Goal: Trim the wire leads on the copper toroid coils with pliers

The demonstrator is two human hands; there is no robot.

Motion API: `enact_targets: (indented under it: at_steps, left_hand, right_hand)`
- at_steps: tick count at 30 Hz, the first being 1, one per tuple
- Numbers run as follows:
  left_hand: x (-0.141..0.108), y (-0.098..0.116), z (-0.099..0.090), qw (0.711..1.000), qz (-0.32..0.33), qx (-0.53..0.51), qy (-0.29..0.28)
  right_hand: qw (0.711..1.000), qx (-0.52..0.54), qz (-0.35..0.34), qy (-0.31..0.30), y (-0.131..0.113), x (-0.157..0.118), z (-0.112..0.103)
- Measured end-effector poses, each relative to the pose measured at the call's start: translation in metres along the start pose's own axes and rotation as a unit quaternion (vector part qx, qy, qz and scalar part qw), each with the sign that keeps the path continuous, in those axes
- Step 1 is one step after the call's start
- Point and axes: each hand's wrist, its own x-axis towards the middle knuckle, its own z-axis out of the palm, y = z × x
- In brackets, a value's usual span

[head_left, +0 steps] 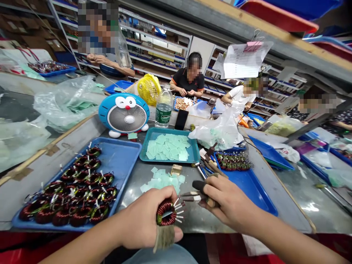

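Note:
My left hand point(144, 216) is closed around a toroidal coil point(166, 213) wound with reddish copper wire, its silvery wire leads pointing right. A frayed grey-green wrap point(164, 237) covers one of its fingers. My right hand point(229, 200) grips pliers point(192, 197), whose narrow jaws are at the coil's leads; whether they pinch a lead I cannot tell. A black cover sits on a right fingertip. Beyond the hands, loose pale green paper pieces point(162, 180) lie on the metal bench, beside a small wooden block point(176, 169).
Left stands a blue tray point(125, 150) of similar coils; right, a blue tray point(247, 187) with smaller coils. A teal tray point(143, 148) holds green papers. Behind are a cartoon fan point(129, 119), a water bottle point(164, 110), a phone point(181, 120) and plastic bags. Co-workers sit across.

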Motion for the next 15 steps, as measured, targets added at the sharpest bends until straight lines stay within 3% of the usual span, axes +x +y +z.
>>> enact_targets:
  at_steps: [6,15]
  left_hand:
    - [0.000,0.003,0.004,0.998,-0.008,-0.058,-0.025]
    - [0.009,0.008,0.009,0.994,-0.011,-0.093,-0.050]
  right_hand:
    - [0.999,-0.017,-0.030,0.023,0.006,-0.006,0.010]
    - [0.997,-0.020,-0.004,0.069,0.002,-0.022,0.024]
